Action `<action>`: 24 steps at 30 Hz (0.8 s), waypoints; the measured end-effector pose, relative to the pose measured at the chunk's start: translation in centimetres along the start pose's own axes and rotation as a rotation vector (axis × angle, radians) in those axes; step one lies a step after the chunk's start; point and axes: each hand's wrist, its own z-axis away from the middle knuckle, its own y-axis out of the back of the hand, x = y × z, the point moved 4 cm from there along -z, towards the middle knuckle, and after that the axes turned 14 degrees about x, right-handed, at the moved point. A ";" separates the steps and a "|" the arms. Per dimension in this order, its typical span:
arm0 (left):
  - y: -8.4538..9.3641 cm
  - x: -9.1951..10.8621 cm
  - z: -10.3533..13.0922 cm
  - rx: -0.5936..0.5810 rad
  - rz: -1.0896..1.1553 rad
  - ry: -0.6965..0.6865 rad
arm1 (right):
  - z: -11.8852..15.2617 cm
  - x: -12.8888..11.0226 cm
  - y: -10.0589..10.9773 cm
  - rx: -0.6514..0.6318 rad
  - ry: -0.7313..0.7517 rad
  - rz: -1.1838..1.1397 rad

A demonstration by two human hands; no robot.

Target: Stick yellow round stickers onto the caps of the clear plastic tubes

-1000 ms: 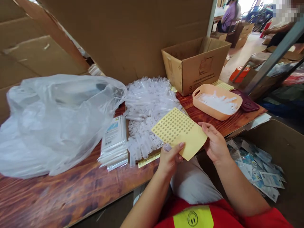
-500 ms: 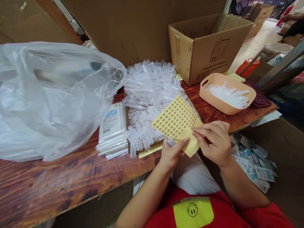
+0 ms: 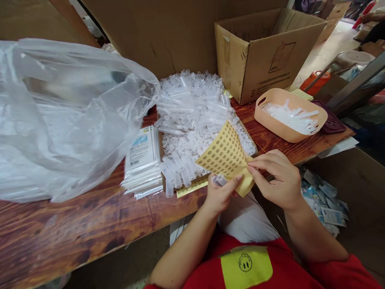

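A yellow sticker sheet (image 3: 224, 154) with rows of small round printed marks is bent between my hands. My left hand (image 3: 221, 192) is closed on its lower edge, thumb on top, and also holds clear plastic tubes (image 3: 219, 180). With thumb and fingertips, my right hand (image 3: 275, 176) pinches the sheet's right side; whether a single sticker is between the fingertips is too small to tell. Behind the sheet, a shallow carton holds a heap of clear tubes (image 3: 183, 100) and small white pieces (image 3: 189, 144). Several tubes (image 3: 177, 170) lie at its front edge.
Flat printed packets (image 3: 141, 160) are stacked left of the heap, beside a large clear plastic bag (image 3: 75, 128). An open cardboard box (image 3: 267, 64) stands behind a peach basket (image 3: 288, 130) of white strips. Packets (image 3: 326, 200) lie in a box below, at right.
The sticker sheet has become more curved and creased. My right hand has shifted slightly right, still pinching the sheet, while my left hand keeps its hold. The view has shifted a little.
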 end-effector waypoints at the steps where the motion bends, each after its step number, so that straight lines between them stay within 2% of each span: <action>1: 0.0 0.0 0.0 0.000 -0.002 -0.001 | -0.1 0.0 0.1 -0.007 -0.006 -0.009; 11: -0.3 0.3 0.2 -0.016 0.006 -0.028 | -0.5 0.5 0.1 -0.001 -0.001 -0.040; 17: 0.0 -0.1 0.1 0.020 -0.022 -0.009 | -0.3 1.0 0.0 0.009 -0.002 -0.031; 24: -0.1 0.2 0.1 -0.011 -0.040 -0.021 | 0.0 1.6 0.0 0.011 -0.037 -0.042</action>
